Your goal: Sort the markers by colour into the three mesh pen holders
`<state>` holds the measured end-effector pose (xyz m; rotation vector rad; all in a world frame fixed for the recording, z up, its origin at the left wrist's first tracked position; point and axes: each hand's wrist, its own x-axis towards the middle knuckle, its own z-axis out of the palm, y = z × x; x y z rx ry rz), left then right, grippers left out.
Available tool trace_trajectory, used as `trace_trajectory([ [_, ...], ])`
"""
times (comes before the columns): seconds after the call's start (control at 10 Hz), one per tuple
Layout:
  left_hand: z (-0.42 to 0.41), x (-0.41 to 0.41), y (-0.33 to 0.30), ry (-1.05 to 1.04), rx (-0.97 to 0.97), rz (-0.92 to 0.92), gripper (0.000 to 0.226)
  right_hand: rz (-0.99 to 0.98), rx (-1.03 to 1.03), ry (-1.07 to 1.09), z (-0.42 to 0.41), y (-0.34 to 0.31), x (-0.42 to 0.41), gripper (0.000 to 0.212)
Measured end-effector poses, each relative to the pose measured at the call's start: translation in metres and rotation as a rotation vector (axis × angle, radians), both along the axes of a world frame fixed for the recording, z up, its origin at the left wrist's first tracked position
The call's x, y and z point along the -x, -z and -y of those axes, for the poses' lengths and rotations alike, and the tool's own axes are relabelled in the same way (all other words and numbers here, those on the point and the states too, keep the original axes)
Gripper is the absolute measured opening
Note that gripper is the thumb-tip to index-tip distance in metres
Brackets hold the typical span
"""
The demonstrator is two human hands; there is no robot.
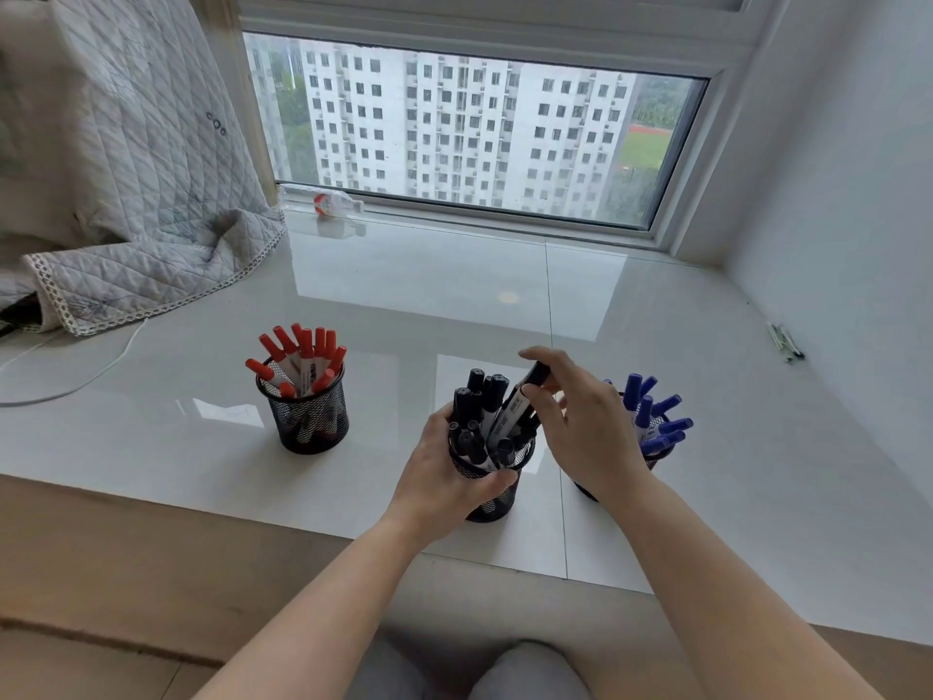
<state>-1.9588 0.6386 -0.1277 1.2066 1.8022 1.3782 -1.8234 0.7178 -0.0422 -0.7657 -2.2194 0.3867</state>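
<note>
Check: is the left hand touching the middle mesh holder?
Touching. The head view shows the left hand wrapped round the middle mesh holder, with its thumb lying across the mesh wall.

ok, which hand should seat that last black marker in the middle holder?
Right. The right hand already pinches the black marker, tilted with its lower end among the others in the middle mesh holder. The left hand grips that holder's side, likely steadying it.
</note>
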Motion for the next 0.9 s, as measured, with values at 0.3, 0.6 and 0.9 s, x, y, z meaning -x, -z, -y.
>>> trace_trajectory([
  [0.3,0.0,0.0,0.001,-0.005,0.01,-0.004,0.086,-0.02,-0.092,0.079,-0.002,0.013,0.002,0.024],
  [0.6,-0.002,0.001,0.0,-0.006,0.002,0.004,0.075,0.072,0.249,-0.014,-0.006,0.025,-0.002,0.033],
  [0.9,0.021,-0.02,-0.003,-0.205,-0.119,-0.055,0.102,-0.585,0.572,0.146,0.029,0.031,-0.016,0.031],
])
